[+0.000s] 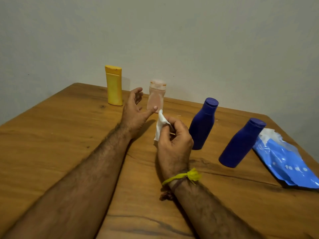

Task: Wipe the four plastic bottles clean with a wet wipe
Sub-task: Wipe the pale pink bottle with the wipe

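Note:
Four plastic bottles stand upright on the wooden table [51,135]. A yellow bottle [114,86] is at the back left, a pale pink bottle [156,95] beside it, then a dark blue bottle [202,124] and a second dark blue bottle [241,144] toward the right. My left hand [135,109] hovers with fingers spread between the yellow and pink bottles, holding nothing. My right hand [174,142] pinches a white wet wipe [160,124] in front of the pink bottle, left of the nearer-centre blue bottle.
A blue wet-wipe packet [284,159] lies at the right table edge, a white wipe poking from its top behind the right blue bottle. A plain wall runs behind the table. A yellow thread is tied on my right wrist.

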